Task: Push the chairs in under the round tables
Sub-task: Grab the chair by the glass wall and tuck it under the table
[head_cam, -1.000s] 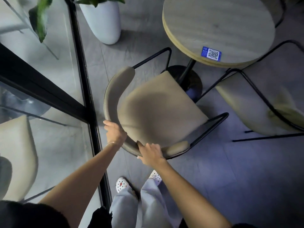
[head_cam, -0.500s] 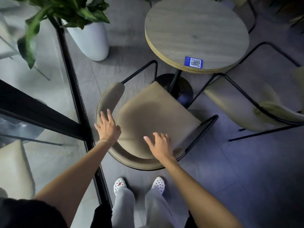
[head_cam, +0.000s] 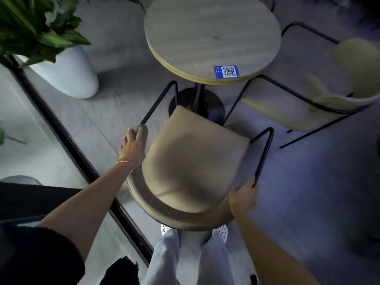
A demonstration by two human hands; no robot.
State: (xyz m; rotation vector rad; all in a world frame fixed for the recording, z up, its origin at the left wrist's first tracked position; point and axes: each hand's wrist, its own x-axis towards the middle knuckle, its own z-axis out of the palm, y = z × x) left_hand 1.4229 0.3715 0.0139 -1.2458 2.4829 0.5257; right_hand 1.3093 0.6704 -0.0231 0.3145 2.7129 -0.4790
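A tan padded chair (head_cam: 191, 161) with a curved backrest and black metal frame stands in front of me, its seat front close to the black pedestal base (head_cam: 197, 103) of the round wooden table (head_cam: 211, 36). My left hand (head_cam: 133, 147) rests on the left end of the backrest, fingers over its padded tip. At the right end of the backrest, where the black arm rail meets it, my right hand (head_cam: 243, 199) grips the chair. The seat lies mostly outside the tabletop's edge.
A second pale chair (head_cam: 304, 108) sits to the right of the table, its black frame near my chair's right rail. A white planter (head_cam: 67, 77) with green leaves stands at left beside a glass wall with a black frame (head_cam: 67, 145). My feet are behind the chair.
Both hands have shifted outward from the middle of the backrest to its two ends. The chair has turned so its seat front points at the table's pedestal.
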